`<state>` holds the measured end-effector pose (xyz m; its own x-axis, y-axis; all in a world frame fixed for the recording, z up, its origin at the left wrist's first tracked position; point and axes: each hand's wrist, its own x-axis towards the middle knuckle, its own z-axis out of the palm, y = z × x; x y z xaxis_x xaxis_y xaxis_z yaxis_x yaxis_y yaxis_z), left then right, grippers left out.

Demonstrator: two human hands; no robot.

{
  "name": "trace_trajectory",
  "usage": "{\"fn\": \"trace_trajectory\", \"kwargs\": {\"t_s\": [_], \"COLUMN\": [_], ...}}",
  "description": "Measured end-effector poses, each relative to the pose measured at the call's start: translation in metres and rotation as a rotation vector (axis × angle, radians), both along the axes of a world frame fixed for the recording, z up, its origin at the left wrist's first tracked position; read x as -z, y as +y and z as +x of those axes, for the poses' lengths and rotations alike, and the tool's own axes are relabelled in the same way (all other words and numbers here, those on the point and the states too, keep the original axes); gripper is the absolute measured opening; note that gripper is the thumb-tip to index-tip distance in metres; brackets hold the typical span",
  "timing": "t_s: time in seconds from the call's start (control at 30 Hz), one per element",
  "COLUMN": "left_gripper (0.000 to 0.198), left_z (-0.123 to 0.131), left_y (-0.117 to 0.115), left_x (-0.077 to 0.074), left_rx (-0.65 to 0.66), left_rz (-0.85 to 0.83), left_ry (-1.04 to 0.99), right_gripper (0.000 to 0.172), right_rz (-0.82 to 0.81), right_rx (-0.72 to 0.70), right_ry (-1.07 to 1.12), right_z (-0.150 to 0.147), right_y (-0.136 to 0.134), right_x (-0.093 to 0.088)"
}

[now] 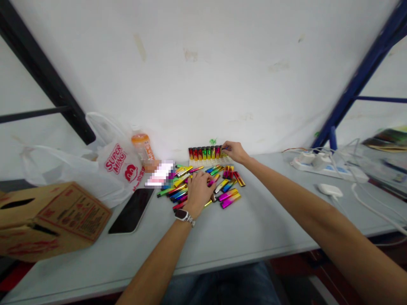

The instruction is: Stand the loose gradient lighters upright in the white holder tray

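Left hand curls over loose lighters; right hand, fingers bent, meets far upright lighters' right end; I can't tell either grip.

Ref.: clock face on tbl., ctr. = loose lighter-like pcs.; wall at 12. L. hand: on loose pcs., ctr. Upright row: approx. 12, in holder, near wall. R. hand: approx. 1, at row's R. end. Bottle: 10. Bag: 9–10. Phone: approx. 8, flat on tbl. Box: 8–9, farther out than phone. Pwr. strip: 2–3. Adapter: approx. 3, before strip.
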<state>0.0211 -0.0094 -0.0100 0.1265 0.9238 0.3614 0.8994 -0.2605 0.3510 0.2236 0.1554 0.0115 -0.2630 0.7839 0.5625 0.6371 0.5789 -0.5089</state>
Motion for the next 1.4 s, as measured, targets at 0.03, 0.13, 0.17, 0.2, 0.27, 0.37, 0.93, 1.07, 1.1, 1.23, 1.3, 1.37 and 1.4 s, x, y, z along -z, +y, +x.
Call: {"fn": "trace_trajectory", "kwargs": {"t_s": [0.03,0.13,0.17,0.2,0.27,0.37,0.93,1.07,1.1,1.23,1.3,1.37,1.4], "left_gripper": [0.015,0.017,0.017,0.018,0.019,0.021,0.022,0.03,0.031,0.031,0.031,0.032,0.034], "left_z": [0.0,0.0,0.0,0.001,0.001,0.002,-0.011,-0.011,-0.01,0.0,0.005,0.009,0.01], "left_y": [0.001,0.003,0.003,0.004,0.005,0.006,0.021,0.017,0.016,0.009,0.007,0.005,0.005], "left_x": [0.0,0.0,0.0,0.0,0.0,-0.002,-0.005,-0.004,-0.003,-0.004,-0.003,-0.002,-0.002], "left_rx": [-0.001,-0.01,-0.016,-0.022,-0.031,-0.035,0.173,0.261,0.28,0.377,0.412,0.411,0.395], "left_rz": [-0.008,-0.016,-0.016,-0.016,-0.02,-0.027,0.143,0.169,0.172,0.092,0.044,0.007,-0.011], "left_ry": [0.019,0.052,0.057,0.062,0.08,0.128,-0.113,-0.54,-0.631,-0.954,-1.061,-1.125,-1.142], "right_gripper": [0.015,0.015,0.015,0.014,0.013,0.014,0.027,0.028,0.029,0.031,0.032,0.032,0.033], "right_rz": [-0.007,-0.038,-0.05,-0.06,-0.082,-0.099,0.083,-0.001,-0.018,-0.065,-0.09,-0.109,-0.114], "right_rx": [0.002,-0.014,-0.03,-0.048,-0.07,-0.06,0.028,-0.029,-0.033,-0.06,-0.071,-0.078,-0.084], "right_ry": [-0.002,-0.006,-0.018,-0.037,-0.086,-0.158,0.088,0.333,0.385,0.483,0.495,0.501,0.498], "right_z": [0.0,0.003,0.004,0.006,0.008,0.008,-0.02,-0.039,-0.042,-0.047,-0.047,-0.049,-0.05], "right_y": [0.003,0.011,0.015,0.018,0.026,0.035,-0.051,-0.094,-0.102,-0.121,-0.125,-0.127,-0.128], "right_x": [0.0,-0.003,-0.005,-0.007,-0.012,-0.013,0.013,0.018,0.019,0.025,0.027,0.029,0.029]}}
